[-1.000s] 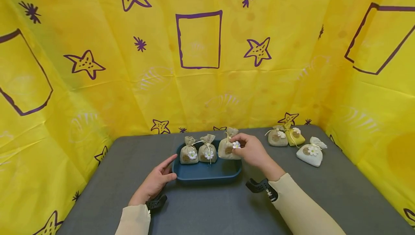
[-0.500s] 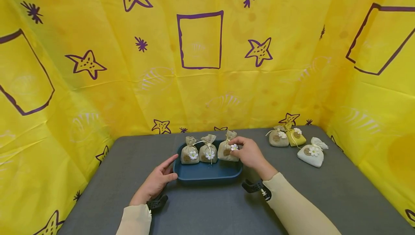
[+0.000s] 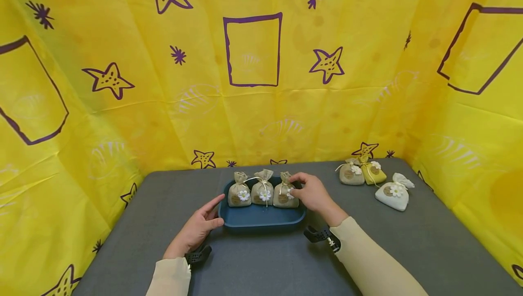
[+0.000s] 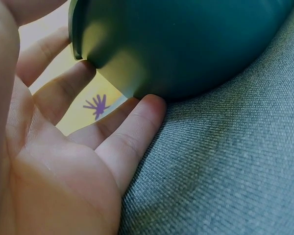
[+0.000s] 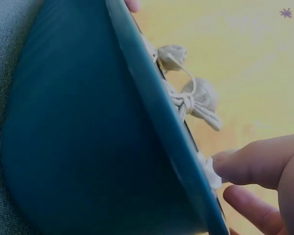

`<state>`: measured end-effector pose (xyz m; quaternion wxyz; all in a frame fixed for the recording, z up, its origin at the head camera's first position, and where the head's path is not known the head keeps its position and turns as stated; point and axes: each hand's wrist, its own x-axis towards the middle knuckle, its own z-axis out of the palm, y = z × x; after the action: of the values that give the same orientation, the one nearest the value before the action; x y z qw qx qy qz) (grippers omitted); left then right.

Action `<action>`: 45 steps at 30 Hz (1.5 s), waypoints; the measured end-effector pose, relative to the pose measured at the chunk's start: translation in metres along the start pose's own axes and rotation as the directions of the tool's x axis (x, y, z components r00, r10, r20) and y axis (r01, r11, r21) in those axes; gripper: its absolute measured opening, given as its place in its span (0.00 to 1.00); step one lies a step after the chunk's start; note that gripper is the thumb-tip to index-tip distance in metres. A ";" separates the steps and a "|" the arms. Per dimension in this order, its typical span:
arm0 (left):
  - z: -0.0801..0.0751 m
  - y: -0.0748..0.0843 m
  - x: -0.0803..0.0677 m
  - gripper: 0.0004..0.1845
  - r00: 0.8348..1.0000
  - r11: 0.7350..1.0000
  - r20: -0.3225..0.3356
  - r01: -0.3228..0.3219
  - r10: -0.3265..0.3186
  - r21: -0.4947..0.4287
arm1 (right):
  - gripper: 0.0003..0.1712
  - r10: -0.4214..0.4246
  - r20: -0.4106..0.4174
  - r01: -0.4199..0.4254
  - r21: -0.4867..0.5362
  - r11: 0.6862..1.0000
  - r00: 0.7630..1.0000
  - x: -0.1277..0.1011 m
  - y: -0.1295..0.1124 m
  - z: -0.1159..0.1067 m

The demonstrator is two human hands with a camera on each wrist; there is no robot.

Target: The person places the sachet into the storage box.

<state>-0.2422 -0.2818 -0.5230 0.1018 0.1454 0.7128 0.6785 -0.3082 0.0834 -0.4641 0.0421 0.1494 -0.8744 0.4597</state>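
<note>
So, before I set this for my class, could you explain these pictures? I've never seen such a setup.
There is no machine here, just a person's left hand and right hand, both bare. The wide picture is taken from the head, looking forward and down; the close-ups come from each wrist. On the grey table sits a blue tray with three beige pouches in a row. Farther right are another beige pouch, a yellow pouch and a white pouch. The left hand touches the tray's left end with its fingers. The right hand's fingers are at the rightmost pouch in the tray; whether they grip it is hard to tell.
</note>
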 end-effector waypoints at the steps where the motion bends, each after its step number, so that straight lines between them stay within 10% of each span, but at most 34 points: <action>1: 0.000 0.000 0.000 0.38 1.000 1.000 0.001 0.000 0.000 0.001 | 0.15 0.001 -0.001 -0.001 0.001 1.000 1.000 0.000 0.001 0.000; 19: 0.002 0.003 -0.001 0.39 1.000 1.000 0.002 0.015 -0.015 -0.021 | 0.12 0.080 -0.034 -0.072 0.191 0.979 0.996 -0.012 0.010 -0.023; 31: 0.001 0.003 0.000 0.38 1.000 0.999 0.007 0.008 -0.008 -0.038 | 0.19 0.123 -0.103 -0.092 0.262 0.961 0.987 -0.052 0.037 -0.095; 45: 0.003 0.003 -0.001 0.38 1.000 0.999 0.007 0.004 -0.004 -0.050 | 0.30 0.198 -0.276 -0.192 0.050 0.980 0.940 -0.098 0.076 -0.178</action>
<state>-0.2405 -0.2791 -0.5200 0.1092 0.1438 0.6955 0.6955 -0.2492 0.2908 -0.4425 0.1179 -0.0042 -0.8649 0.4878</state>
